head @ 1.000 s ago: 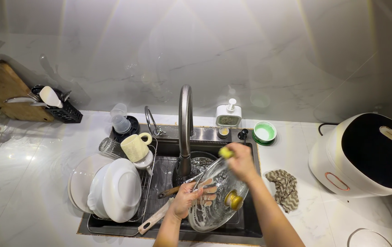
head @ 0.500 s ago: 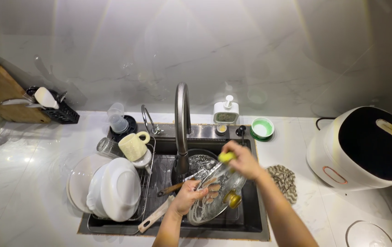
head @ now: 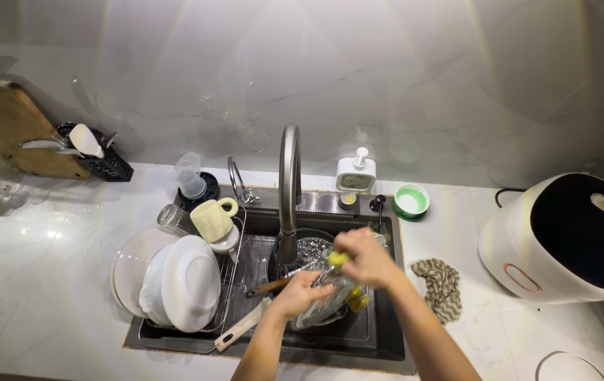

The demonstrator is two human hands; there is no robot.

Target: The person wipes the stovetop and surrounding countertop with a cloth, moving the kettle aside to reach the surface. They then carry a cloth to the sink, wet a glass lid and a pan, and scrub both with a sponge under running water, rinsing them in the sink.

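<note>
Over the dark sink, my left hand grips the rim of a soapy glass pot lid that has a gold knob. The lid is tilted steeply, edge toward me. My right hand is closed around a yellow-green sponge and presses it against the lid's upper edge. Both hands meet just right of the tall curved tap.
A pan with a wooden handle lies in the sink. A rack at left holds white plates, a cream mug and a glass. Behind are a soap dispenser and green bowl. A cloth and a white rice cooker are at right.
The lid has been turned from nearly flat-on to steeply tilted and looks narrower. My right hand has dropped down and left, closer to my left hand.
</note>
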